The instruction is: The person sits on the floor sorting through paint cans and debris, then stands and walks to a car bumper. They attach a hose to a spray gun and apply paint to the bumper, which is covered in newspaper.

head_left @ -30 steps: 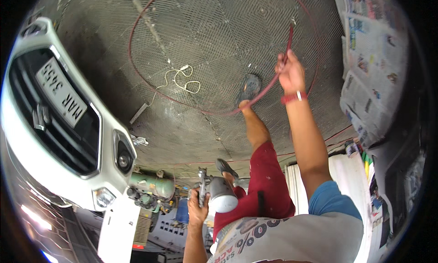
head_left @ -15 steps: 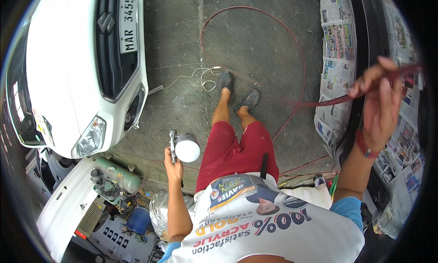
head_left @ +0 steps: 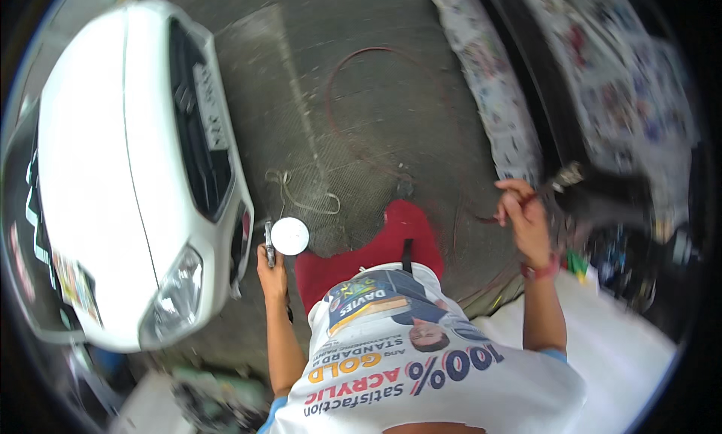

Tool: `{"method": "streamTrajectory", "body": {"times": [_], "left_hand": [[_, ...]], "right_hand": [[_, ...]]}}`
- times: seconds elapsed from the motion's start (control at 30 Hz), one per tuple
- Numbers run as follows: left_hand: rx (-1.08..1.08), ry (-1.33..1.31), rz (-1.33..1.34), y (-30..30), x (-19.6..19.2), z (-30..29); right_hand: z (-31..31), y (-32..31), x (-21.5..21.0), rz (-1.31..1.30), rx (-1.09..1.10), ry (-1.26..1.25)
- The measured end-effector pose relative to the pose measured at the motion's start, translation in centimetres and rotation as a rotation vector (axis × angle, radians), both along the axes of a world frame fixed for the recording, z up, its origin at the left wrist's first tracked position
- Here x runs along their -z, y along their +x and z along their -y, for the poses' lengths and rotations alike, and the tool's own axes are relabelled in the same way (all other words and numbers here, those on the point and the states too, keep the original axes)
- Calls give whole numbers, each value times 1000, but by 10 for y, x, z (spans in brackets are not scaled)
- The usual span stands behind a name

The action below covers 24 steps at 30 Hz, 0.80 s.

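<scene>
- Head view, left side: the left hand point(head_left: 271, 262) grasps the gun point(head_left: 268, 235), its fingers wrapped around the handle; the gun's cup point(head_left: 290, 237), with a round white top, faces the camera. The car point(head_left: 98, 163) stands to the left, its front near this hand.
- Head view, right side: the right hand point(head_left: 524, 217) grasps the hose point(head_left: 487, 220) between thumb and fingers, close to its end. A metal fitting point(head_left: 568, 177) projects beyond the hand in front of the dark strip point(head_left: 553, 107); blur prevents telling whether the two touch.
- Head view, change: compared with half a second ago, the right hand is drawn in from the far right toward the body, and the gap between the hands is narrower, though they remain well apart. The left hand's grasp is unchanged.
- Head view, meaning: by judgement, the hose's end is now under closer control, while gun and fitting are not yet joined.
- Head view, surroundings: the rest of the hose curves in a loop over the floor point(head_left: 256, 118); the pale cord point(head_left: 311, 207) lies between car and loop. Newspaper point(head_left: 492, 88) borders the dark strip.
</scene>
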<state>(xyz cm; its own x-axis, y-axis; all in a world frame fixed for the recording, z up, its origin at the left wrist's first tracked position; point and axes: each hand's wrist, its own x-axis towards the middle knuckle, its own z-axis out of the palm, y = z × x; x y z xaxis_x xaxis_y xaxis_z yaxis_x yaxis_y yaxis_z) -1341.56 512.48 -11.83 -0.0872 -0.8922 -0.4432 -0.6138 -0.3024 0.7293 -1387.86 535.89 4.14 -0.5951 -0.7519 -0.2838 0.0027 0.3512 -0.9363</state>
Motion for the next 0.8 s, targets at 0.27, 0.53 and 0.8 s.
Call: {"method": "streamTrajectory", "body": {"times": [0.27, 0.53, 0.8], "left_hand": [[331, 183, -383, 19, -56, 44], [431, 234, -742, -20, -139, 49], [221, 168, -977, -72, -214, 22]], "right_hand": [[18, 254, 34, -168, 440, -76], [1, 409, -12, -371, 173, 104], [-73, 474, 11, -482, 381, 59]]}}
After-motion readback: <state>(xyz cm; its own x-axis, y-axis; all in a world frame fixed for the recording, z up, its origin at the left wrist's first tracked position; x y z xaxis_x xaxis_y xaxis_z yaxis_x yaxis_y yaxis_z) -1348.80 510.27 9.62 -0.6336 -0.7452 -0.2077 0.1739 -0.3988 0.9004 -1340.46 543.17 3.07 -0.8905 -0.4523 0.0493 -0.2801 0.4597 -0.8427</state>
